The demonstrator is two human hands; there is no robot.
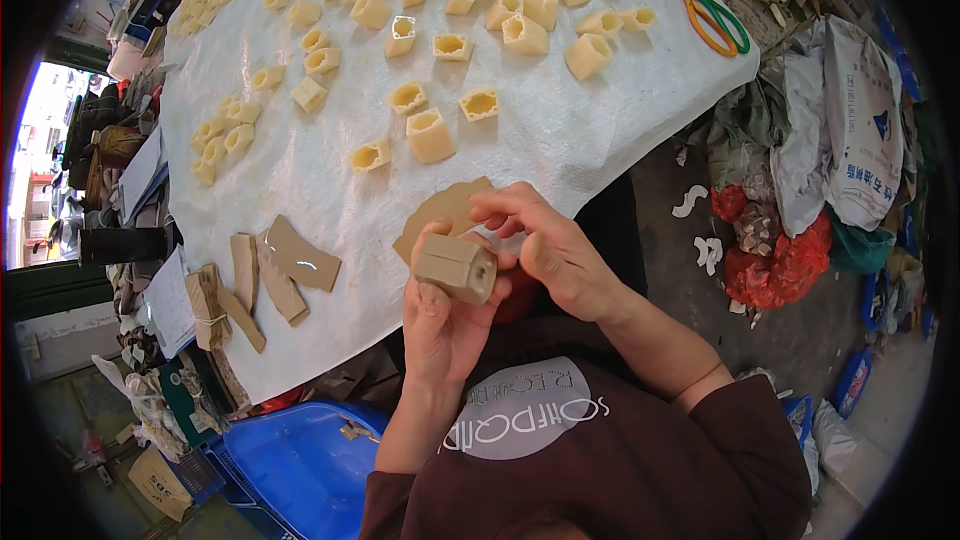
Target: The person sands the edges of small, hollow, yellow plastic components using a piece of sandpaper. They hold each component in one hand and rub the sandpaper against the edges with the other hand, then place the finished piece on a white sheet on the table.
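Note:
My left hand (440, 325) is closed around a tan, many-sided block (455, 268) with a small dark hole in its end face. Just right of the block is my right hand (555, 250), its thumb and fingers apart and nothing visible between them. Partly hidden behind both hands, a flat brown sheet with a curved edge (448, 210) lies on the white-covered table (350, 330). Beyond the hands stand several pale yellow hollow blocks, the nearest being a squarish one (431, 137).
Brown flat strips (300, 255) and a tied bundle of them (207, 308) lie at the table's left. Scissors with orange and green handles (715, 25) rest at the far right corner. A blue tub (300, 470) stands below left; white sacks (850, 120) and red bags (785, 265) are on the right.

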